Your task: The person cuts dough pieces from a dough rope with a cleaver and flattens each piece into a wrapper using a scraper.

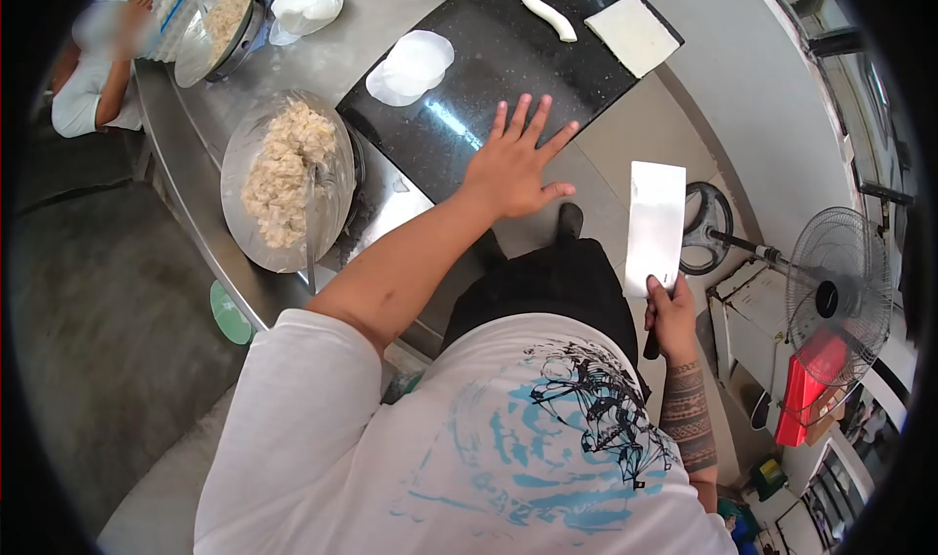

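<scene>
Head view: R hand (672,313) is closed round the dark handle of a cleaver (655,218), held over the floor (606,164) on the R, well apart from the black desk (508,42). Long axis runs nearly straight away from the body, blade fwd, handle back twd the wearer, broad flat face up; can't tell which long edge is sharp.

L hand (515,169) is spread wide, palm down, fingers fwd, w/ nothing in it, at the desk's near edge; prob. just above it, though contact is hard to judge.

Floor shows btwn blade and that edge, so there's room there; fan (831,296) stands further R. Bare black top lies btwn rounds (410,68) on the L and dough rope (543,6) plus square (635,35) nr the far R corner. Bowl (233,198) w/ filling (288,169) sits L.
</scene>
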The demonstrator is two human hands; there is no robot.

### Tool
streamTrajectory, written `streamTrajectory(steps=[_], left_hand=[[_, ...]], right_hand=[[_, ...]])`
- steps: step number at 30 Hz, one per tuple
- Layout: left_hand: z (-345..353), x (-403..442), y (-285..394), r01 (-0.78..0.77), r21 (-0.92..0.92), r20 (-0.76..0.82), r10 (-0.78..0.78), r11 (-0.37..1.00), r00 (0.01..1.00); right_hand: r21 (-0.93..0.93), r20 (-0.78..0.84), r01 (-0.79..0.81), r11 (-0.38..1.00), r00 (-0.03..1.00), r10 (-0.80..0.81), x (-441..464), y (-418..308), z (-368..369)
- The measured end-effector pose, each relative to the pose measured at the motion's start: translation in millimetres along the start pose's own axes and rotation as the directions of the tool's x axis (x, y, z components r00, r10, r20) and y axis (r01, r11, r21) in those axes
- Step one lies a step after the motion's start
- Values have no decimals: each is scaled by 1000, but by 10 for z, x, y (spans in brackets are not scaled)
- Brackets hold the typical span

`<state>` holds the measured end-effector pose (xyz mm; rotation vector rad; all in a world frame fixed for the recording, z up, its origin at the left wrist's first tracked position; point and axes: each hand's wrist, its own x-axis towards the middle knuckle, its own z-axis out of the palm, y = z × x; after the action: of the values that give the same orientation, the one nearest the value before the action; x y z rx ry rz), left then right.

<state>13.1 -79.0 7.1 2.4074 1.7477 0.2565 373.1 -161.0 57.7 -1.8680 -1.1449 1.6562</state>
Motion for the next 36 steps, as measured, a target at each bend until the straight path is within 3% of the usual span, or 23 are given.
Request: streamTrajectory(steps=[3,6,9,10,11,12,13,14,17,21,24,25,31,35,36], left_hand=[[-50,127,1,-48,-45,25,49,998,998],[-29,105,-167,-78,-480,-136,14,874,991],[-98,163,-516,71,-849,-216,-467,523,858],[-209,142,-592,122,-648,-248,-360,752,900],[-361,128,-661,145,-387,-242,-252,911,937],[-445,130,-704,135,-92,-202,-151,987,968],[-423,97,-703,-47,36,-133,51,998,990],[-305,37,-710,-187,60,45,185,981,982],[-309,-97,-503,-151,4,144,149,988,978],[-158,-50,-109,-104,-123,153,122,987,981],[-147,125,-190,-53,-79,174,66,995,982],[-165,177,-258,-42,-57,155,50,997,987],[-269,552,-799,-118,146,-17,122,982,992],[-255,626,-1086,-222,139,-133,240,965,962],[-200,491,-984,-215,100,-64,222,972,973]], right_hand=[[-88,39,2,996,999,1,236,-208,-40],[-196,165,87,977,985,-55,566,-582,66],[-353,432,279,893,895,-109,854,-1030,382],[-342,512,438,832,829,-226,1076,-910,522],[-269,617,498,825,746,-249,1218,-940,717],[-313,655,536,784,719,-230,1264,-1067,906],[-314,717,577,754,665,-210,1349,-1112,1108],[-311,772,616,724,608,-185,1435,-1094,1248],[-288,803,586,757,579,-143,1498,-891,1314],[-375,784,541,752,619,-54,1381,-859,958],[-376,799,537,755,600,-30,1620,-1034,932],[-436,786,547,715,618,6,1656,-1203,977],[-542,683,739,400,664,-303,1768,-1491,1164],[-569,638,631,527,743,-200,1620,-1783,1335],[-506,660,654,562,714,-236,1491,-1538,1300]])
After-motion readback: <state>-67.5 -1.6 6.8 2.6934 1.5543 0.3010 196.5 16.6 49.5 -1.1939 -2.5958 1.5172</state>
